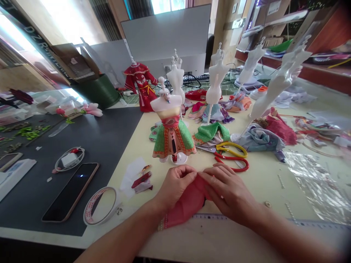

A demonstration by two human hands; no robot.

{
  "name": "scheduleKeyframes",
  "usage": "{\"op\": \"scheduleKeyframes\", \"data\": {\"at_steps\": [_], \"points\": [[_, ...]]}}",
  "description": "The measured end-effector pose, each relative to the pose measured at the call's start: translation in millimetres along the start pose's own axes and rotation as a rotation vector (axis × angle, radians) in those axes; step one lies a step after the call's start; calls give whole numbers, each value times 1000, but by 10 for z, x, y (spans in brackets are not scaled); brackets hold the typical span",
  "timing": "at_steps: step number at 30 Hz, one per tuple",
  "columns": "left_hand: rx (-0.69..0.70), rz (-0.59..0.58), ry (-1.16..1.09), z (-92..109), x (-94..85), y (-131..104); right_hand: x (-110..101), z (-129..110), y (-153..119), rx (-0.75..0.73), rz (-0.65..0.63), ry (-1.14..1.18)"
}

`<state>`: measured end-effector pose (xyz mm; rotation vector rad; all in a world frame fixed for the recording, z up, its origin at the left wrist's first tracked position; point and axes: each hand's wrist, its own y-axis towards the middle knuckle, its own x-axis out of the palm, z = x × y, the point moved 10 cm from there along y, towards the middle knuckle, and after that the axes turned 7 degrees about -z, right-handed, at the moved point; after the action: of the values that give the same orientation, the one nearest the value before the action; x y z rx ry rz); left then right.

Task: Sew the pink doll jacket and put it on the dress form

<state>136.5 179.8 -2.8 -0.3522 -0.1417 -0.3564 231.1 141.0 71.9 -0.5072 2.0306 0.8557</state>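
Observation:
Close to the table's front edge, a piece of sheer red fabric [186,202] hangs between my two hands. My left hand [177,184] is closed, pinching its top edge between thumb and forefinger. Against it, my right hand [227,186] grips the same edge, its fingers bent over the cloth. Part of the fabric is hidden behind the right hand. Just beyond stands a small white mannequin [166,104] in a green and orange skirt [174,138] with a red waistband. Scissors [233,157] with yellow and red handles lie right of it. A ruler [210,217] lies partly beneath the fabric.
Several bare white mannequins [218,78] and one in a red dress [141,86] stand behind. Fabric pieces [263,138] lie to the right, near clear plastic bags [312,186]. At left are a tape roll [100,206], a phone [71,191] and a coiled cable [70,160].

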Motion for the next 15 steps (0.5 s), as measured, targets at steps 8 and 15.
{"op": "scheduleKeyframes", "data": {"at_steps": [8, 15], "points": [[31, -12, 19, 9, -3, -4, 31, 223, -11, 129, 54, 243], [60, 6, 60, 64, -15, -12, 16, 244, -36, 153, 109, 258]]}}
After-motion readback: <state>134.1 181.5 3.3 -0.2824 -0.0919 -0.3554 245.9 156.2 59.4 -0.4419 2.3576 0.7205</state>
